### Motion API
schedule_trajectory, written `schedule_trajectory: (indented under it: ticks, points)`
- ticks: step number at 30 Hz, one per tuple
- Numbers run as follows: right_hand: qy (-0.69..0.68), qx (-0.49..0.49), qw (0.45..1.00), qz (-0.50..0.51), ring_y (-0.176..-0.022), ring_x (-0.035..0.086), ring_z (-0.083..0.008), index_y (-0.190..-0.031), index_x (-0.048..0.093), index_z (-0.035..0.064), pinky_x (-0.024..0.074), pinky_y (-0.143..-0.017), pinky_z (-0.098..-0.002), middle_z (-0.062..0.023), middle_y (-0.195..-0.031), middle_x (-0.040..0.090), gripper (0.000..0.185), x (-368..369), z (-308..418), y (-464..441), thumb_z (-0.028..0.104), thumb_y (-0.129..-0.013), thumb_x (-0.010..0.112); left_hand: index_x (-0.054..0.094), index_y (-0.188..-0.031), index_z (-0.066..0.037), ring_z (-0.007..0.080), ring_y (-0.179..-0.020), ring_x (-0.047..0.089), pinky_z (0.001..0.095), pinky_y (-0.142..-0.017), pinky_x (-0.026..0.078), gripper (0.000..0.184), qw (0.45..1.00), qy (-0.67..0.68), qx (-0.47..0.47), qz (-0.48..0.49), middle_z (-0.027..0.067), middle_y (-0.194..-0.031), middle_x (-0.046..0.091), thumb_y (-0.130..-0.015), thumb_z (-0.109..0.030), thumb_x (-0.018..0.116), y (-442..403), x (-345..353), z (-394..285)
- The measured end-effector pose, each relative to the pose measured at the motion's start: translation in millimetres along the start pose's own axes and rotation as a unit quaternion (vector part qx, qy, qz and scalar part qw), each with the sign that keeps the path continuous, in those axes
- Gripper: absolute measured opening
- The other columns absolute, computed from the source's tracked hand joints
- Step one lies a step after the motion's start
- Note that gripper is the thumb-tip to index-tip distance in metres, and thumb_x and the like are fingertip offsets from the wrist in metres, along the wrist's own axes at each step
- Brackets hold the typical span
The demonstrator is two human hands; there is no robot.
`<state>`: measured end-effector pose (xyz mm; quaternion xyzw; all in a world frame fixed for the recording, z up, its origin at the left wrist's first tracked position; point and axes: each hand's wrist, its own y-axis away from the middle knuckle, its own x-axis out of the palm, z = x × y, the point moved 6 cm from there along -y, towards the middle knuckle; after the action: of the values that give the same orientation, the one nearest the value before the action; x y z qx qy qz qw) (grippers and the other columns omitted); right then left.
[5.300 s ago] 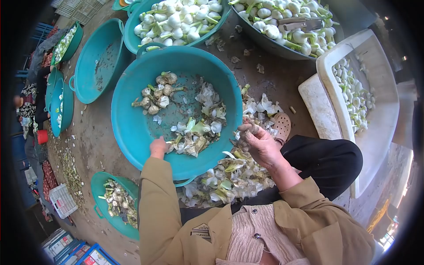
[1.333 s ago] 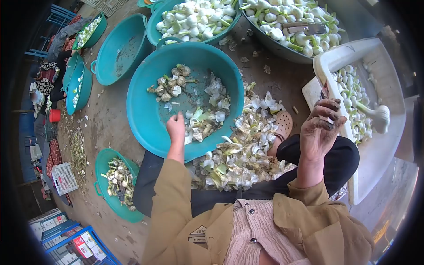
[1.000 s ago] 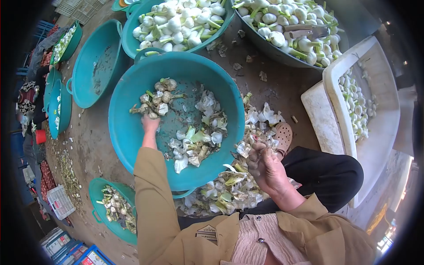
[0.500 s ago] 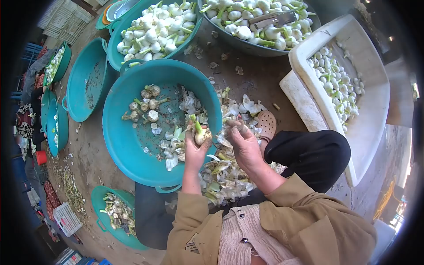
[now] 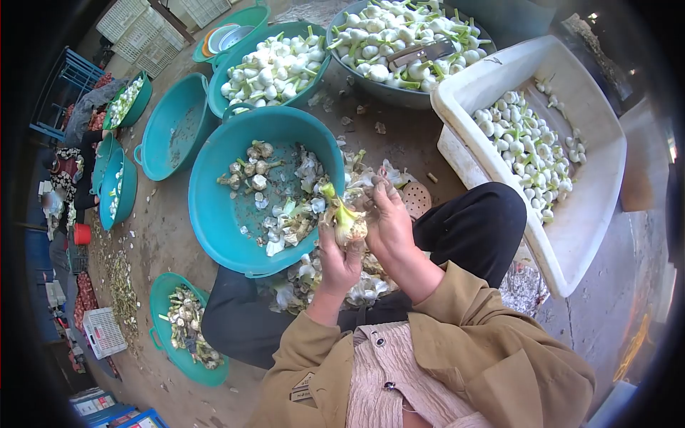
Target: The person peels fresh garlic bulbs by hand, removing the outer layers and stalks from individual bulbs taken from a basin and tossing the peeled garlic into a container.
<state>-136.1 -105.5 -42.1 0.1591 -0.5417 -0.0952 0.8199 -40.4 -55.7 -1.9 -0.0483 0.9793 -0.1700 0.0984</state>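
My left hand is closed around a garlic bulb with a short green stem and some loose outer skin. Close beside it, my right hand has its fingers curled together at the bulb's right side; whatever they pinch is too small to make out. Both hands are over the near right rim of a teal basin. Inside that basin lie several unpeeled garlic bulbs and scraps of papery skin. More peelings are heaped on the floor below my hands.
Peeled garlic fills a teal tub, a grey basin with a cleaver on top, and part of a white bin. A green tub of unpeeled bulbs stands at lower left. Another person is at far left.
My left hand has brought the bulb right and slightly down, and the two hands are now close together. Loosened skin shows on the bulb. The whole view has shifted.
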Motion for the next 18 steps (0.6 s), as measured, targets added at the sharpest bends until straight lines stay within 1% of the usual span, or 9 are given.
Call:
schedule_trajectory:
  ticks: [1, 4, 8, 10, 12, 13, 14, 16, 18]
  points:
    - [-0.042, 0.02, 0.999, 0.022, -0.079, 0.055, -0.0147, -0.109, 0.05, 0.0063, 0.0479, -0.074, -0.0295, -0.0043, -0.089, 0.055, 0.025, 1.6, -0.3, -2.3, 0.025, -0.092, 0.052, 0.029, -0.13, 0.004, 0.0207, -0.112, 0.043, 0.0326, -0.095, 0.034, 0.065, 0.997, 0.071, -0.026, 0.006, 0.0133, -0.122, 0.042, -0.09, -0.044, 0.048, -2.6, 2.2, -13.3]
    - [0.03, 0.132, 0.989, 0.056, -0.088, 0.054, -0.015, -0.11, 0.051, 0.0055, 0.0467, -0.079, -0.0313, -0.005, -0.097, 0.055, 0.029, 4.3, -9.3, 19.1, 0.03, -0.094, 0.048, 0.029, -0.129, 0.004, 0.0204, -0.112, 0.042, 0.0327, -0.096, 0.033, 0.063, 0.997, 0.059, 0.018, -0.052, 0.0131, -0.123, 0.041, -0.091, -0.043, 0.047, -8.1, -0.4, -30.6]
    - [0.079, 0.213, 0.955, 0.188, -0.101, 0.052, -0.016, -0.12, 0.045, 0.0051, 0.043, -0.087, -0.0323, -0.0058, -0.112, 0.052, 0.037, 24.7, -20.3, 39.2, 0.032, -0.095, 0.046, 0.031, -0.129, 0.002, 0.0225, -0.117, 0.043, 0.0354, -0.097, 0.034, 0.059, 1.0, -0.018, 0.001, -0.005, 0.0143, -0.128, 0.04, -0.091, -0.04, 0.048, -5.6, -11.4, -21.6]
    - [0.083, 0.213, 0.952, 0.203, -0.103, 0.051, -0.0155, -0.125, 0.041, 0.004, 0.0438, -0.086, -0.0319, -0.0062, -0.112, 0.052, 0.041, 23.6, -22.5, 40.7, 0.031, -0.095, 0.046, 0.033, -0.129, 0.001, 0.0245, -0.117, 0.044, 0.0372, -0.098, 0.035, 0.056, 0.997, -0.075, 0.01, 0.0, 0.014, -0.127, 0.044, -0.089, -0.032, 0.055, -5.4, -17.9, -24.4]
    - [0.227, 0.139, 0.948, 0.176, -0.103, 0.051, -0.014, -0.128, 0.038, 0.0028, 0.0439, -0.087, -0.0317, -0.0071, -0.112, 0.052, 0.045, 18.5, -17.2, 36.4, 0.031, -0.094, 0.047, 0.034, -0.13, -0.001, 0.028, -0.115, 0.046, 0.0393, -0.099, 0.035, 0.061, 0.954, -0.264, 0.07, -0.123, 0.0138, -0.123, 0.048, -0.082, -0.023, 0.064, -3.5, -33.7, -41.0]
    - [0.267, 0.056, 0.944, 0.187, -0.1, 0.052, -0.0121, -0.127, 0.04, 0.0013, 0.0449, -0.086, -0.0297, -0.0071, -0.112, 0.053, 0.045, 20.1, -13.4, 32.8, 0.028, -0.093, 0.05, 0.048, -0.119, -0.001, 0.0287, -0.109, 0.051, 0.0418, -0.095, 0.037, 0.051, 0.907, -0.363, 0.15, -0.155, 0.0118, -0.11, 0.057, -0.073, -0.012, 0.068, -6.7, -34.9, -63.5]
    - [0.269, 0.059, 0.943, 0.187, -0.1, 0.052, -0.0121, -0.127, 0.04, 0.0013, 0.0449, -0.086, -0.0297, -0.0071, -0.112, 0.053, 0.045, 20.0, -13.1, 31.4, 0.028, -0.093, 0.05, 0.048, -0.119, -0.001, 0.0287, -0.109, 0.051, 0.0418, -0.095, 0.037, 0.051, 0.906, -0.363, 0.147, -0.157, 0.0118, -0.11, 0.057, -0.073, -0.012, 0.068, -8.4, -42.9, -66.4]
    - [0.33, 0.048, 0.919, 0.209, -0.102, 0.051, -0.0126, -0.124, 0.044, 0.0001, 0.0453, -0.085, -0.0282, -0.0077, -0.116, 0.05, 0.041, 20.9, -9.4, 29.9, 0.021, -0.091, 0.055, 0.061, -0.101, -0.004, 0.0268, -0.096, 0.056, 0.0423, -0.087, 0.04, 0.028, 0.857, -0.488, 0.165, 0.026, 0.0097, -0.096, 0.062, -0.074, -0.01, 0.068, -11.9, -40.0, -60.4]
    - [0.373, 0.025, 0.898, 0.232, -0.105, 0.05, -0.0128, -0.119, 0.051, -0.0009, 0.046, -0.085, -0.0274, -0.0076, -0.115, 0.051, 0.036, 25.5, -6.2, 35.1, 0.012, -0.086, 0.06, 0.065, -0.086, -0.004, 0.0221, -0.08, 0.059, 0.0387, -0.076, 0.043, 0.012, 0.85, -0.503, 0.158, 0.002, 0.0079, -0.082, 0.064, -0.077, -0.012, 0.066, -18.1, -51.7, -57.5]
